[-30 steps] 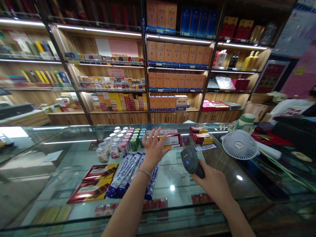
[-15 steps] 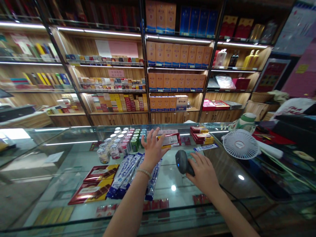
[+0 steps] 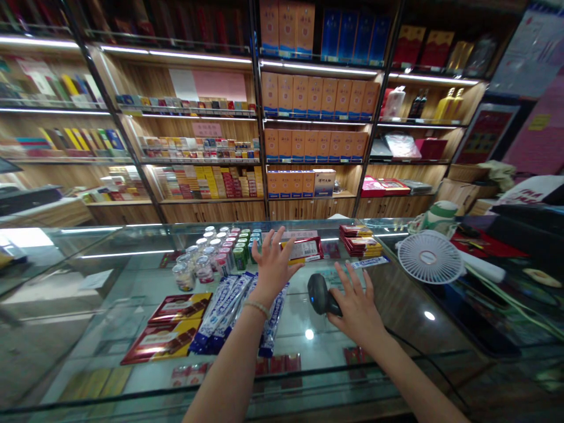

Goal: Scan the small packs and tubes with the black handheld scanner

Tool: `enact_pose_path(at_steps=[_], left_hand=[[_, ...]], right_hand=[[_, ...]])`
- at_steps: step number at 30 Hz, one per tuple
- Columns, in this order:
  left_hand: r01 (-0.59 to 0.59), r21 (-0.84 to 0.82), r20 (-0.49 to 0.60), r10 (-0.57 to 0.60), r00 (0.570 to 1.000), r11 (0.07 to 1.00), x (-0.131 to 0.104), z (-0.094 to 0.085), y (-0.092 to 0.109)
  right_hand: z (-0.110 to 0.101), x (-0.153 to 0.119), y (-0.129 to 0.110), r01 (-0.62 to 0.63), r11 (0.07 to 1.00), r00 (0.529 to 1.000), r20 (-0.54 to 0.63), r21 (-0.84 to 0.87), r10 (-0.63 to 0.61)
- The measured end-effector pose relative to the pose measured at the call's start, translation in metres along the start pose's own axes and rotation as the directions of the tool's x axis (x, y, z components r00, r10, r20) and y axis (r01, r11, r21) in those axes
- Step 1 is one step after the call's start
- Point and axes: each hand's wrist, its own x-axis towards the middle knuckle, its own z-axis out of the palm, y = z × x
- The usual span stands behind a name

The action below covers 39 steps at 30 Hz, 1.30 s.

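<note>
My left hand has its fingers spread and holds nothing. It is above the blue-and-white sticks, and a red-and-yellow chocolate bar shows just behind its fingertips. My right hand is beside a black barcode scanner, fingers stretched out, with the thumb side near the scanner's handle. Whether the thumb touches the scanner is not clear. Two chocolate bars lie left of the sticks. Rows of small jars and tubes stand behind them.
The glass counter holds everything. Toward its right are a chocolate stack, a single blue-and-white stick, a white fan and a green-white jug. A black cable runs behind my right forearm. Stocked shelves stand beyond.
My right hand's fingers have lifted and spread away from the scanner. The scanner has shifted slightly left. My left hand stays in place.
</note>
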Motion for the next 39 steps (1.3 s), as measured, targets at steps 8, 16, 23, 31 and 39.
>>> enact_pose_path(at_steps=[8,16,23,31,39], left_hand=[[-0.009,-0.005,-0.013,0.009,1.000,1.000,-0.001,0.002,0.000],[-0.020,0.010,-0.030,0.020,0.999,1.000,-0.001,0.009,-0.003],[-0.043,0.025,-0.021,0.044,0.999,0.999,-0.002,0.013,-0.004],[-0.051,0.064,-0.004,0.051,0.999,0.997,-0.001,0.010,-0.002],[-0.084,0.070,0.002,0.084,0.996,0.994,0.000,0.010,0.006]], right_hand=[[-0.007,-0.004,0.007,0.035,0.994,0.963,0.261,0.108,-0.063],[-0.024,0.043,0.046,0.103,0.995,0.984,0.149,-0.015,-0.099],[0.006,0.095,0.081,0.146,0.988,0.988,-0.039,-0.049,-0.148],[0.041,0.094,0.083,0.120,0.993,0.990,-0.075,0.007,-0.119],[0.036,0.092,0.078,0.084,0.994,0.992,-0.103,0.069,-0.076]])
